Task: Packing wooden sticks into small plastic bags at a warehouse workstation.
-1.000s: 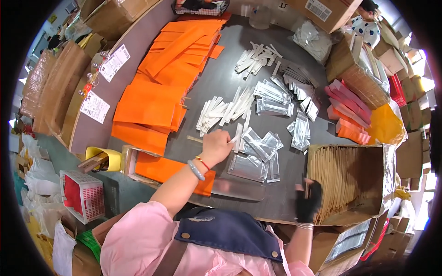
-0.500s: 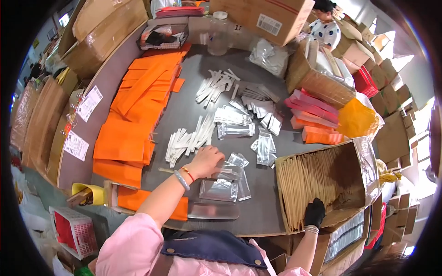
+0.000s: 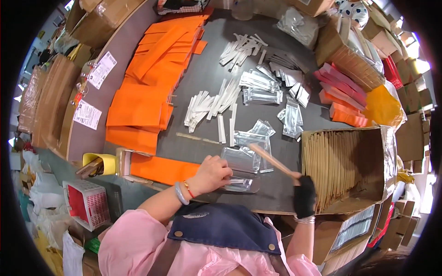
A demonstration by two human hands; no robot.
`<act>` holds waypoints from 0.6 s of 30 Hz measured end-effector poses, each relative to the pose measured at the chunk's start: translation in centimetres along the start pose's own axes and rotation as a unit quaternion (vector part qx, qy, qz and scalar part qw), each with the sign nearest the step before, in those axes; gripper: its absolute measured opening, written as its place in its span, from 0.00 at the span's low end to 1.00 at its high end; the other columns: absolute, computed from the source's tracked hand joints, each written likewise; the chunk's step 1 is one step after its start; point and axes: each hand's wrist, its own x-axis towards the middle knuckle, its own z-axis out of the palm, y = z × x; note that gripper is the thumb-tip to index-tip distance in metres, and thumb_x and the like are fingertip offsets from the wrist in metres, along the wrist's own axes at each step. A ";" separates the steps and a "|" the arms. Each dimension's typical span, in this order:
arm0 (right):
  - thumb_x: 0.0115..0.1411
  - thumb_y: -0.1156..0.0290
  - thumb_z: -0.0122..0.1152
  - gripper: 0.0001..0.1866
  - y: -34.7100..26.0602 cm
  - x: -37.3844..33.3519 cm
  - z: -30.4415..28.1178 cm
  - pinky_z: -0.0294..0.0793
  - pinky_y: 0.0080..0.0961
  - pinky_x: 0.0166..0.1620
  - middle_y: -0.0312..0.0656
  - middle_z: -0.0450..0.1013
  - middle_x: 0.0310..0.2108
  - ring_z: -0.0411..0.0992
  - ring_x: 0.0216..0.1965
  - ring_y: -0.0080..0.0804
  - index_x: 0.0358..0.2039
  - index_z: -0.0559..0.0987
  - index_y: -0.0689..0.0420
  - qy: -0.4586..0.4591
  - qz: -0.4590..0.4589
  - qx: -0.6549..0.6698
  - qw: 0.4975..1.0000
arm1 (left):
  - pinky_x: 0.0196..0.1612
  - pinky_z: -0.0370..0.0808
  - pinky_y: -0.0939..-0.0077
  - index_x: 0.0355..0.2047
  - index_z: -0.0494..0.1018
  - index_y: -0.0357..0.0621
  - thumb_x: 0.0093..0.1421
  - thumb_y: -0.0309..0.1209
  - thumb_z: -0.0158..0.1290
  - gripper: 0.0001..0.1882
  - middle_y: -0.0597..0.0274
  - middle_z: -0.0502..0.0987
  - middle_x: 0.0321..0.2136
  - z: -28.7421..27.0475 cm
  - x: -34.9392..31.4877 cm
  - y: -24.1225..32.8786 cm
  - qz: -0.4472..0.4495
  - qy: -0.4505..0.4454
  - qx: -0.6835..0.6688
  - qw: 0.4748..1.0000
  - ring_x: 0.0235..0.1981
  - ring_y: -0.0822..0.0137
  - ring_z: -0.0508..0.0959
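Note:
My left hand point(image 3: 212, 175) is curled over the left end of a small clear plastic packet point(image 3: 240, 183), fingers pinched on it, at the near table edge. Beneath the packet lies a clear flat sleeve point(image 3: 254, 188). An orange sleeve point(image 3: 163, 170) lies to the left of this hand. My right hand point(image 3: 305, 195), in a black glove, grips a long flat tan stick point(image 3: 274, 160) by its near end, the far end pointing up and left. That hand is beside a cardboard box point(image 3: 389, 161) packed with upright thin tan sticks point(image 3: 334, 165).
Orange sleeves point(image 3: 138, 105) are piled at left. White strips point(image 3: 198, 110) and clear packets point(image 3: 262, 95) lie mid-table. Pink and red bundles point(image 3: 340, 87) sit at right, near a yellow bag point(image 3: 383, 108). A yellow cup point(image 3: 102, 163) hangs at the left edge.
My right hand has come out of the box leftward with a tan stick. The left hand has drawn the clear packet down onto the sleeve at the near edge. The whole view has shifted.

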 end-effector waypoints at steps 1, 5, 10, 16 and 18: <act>0.59 0.71 0.59 0.09 -1.2 0.1 1.5 0.71 0.38 0.40 0.48 0.72 0.32 0.72 0.37 0.48 0.41 0.80 0.55 -0.016 -0.020 0.047 0.999 | 0.48 0.66 0.61 0.36 0.78 0.51 0.43 0.35 0.67 0.17 0.65 0.76 0.33 0.2 -0.7 -0.1 -0.006 -0.001 -0.001 1.000 0.41 0.61 0.74; 0.57 0.67 0.62 0.13 -3.1 -0.6 3.3 0.72 0.40 0.36 0.43 0.70 0.27 0.72 0.32 0.45 0.44 0.81 0.45 -0.182 -0.071 -0.045 0.980 | 0.52 0.66 0.60 0.44 0.76 0.47 0.38 0.38 0.69 0.30 0.61 0.73 0.43 -1.2 -5.1 -1.0 -0.048 0.136 0.008 0.990 0.47 0.55 0.70; 0.53 0.66 0.66 0.11 -3.7 -1.3 8.3 0.72 0.37 0.34 0.41 0.74 0.30 0.72 0.32 0.42 0.39 0.82 0.46 -0.131 -0.172 0.011 0.976 | 0.57 0.63 0.57 0.52 0.72 0.44 0.36 0.39 0.70 0.40 0.58 0.70 0.50 0.1 -6.8 -0.8 -0.047 0.095 0.017 0.994 0.53 0.51 0.66; 0.51 0.70 0.67 0.09 -3.1 -1.4 8.9 0.74 0.36 0.38 0.43 0.76 0.32 0.74 0.34 0.43 0.35 0.81 0.54 -0.076 -0.067 -0.005 0.995 | 0.56 0.65 0.59 0.53 0.71 0.42 0.35 0.38 0.70 0.41 0.58 0.69 0.50 0.4 -5.2 0.4 -0.020 0.099 0.055 0.993 0.52 0.52 0.67; 0.52 0.71 0.66 0.10 -4.4 -2.0 9.9 0.74 0.35 0.39 0.44 0.75 0.33 0.74 0.35 0.44 0.35 0.80 0.56 -0.098 -0.009 0.079 0.992 | 0.54 0.66 0.60 0.54 0.70 0.44 0.42 0.36 0.66 0.36 0.58 0.69 0.50 0.5 -4.1 1.1 -0.011 0.107 0.037 0.993 0.51 0.53 0.68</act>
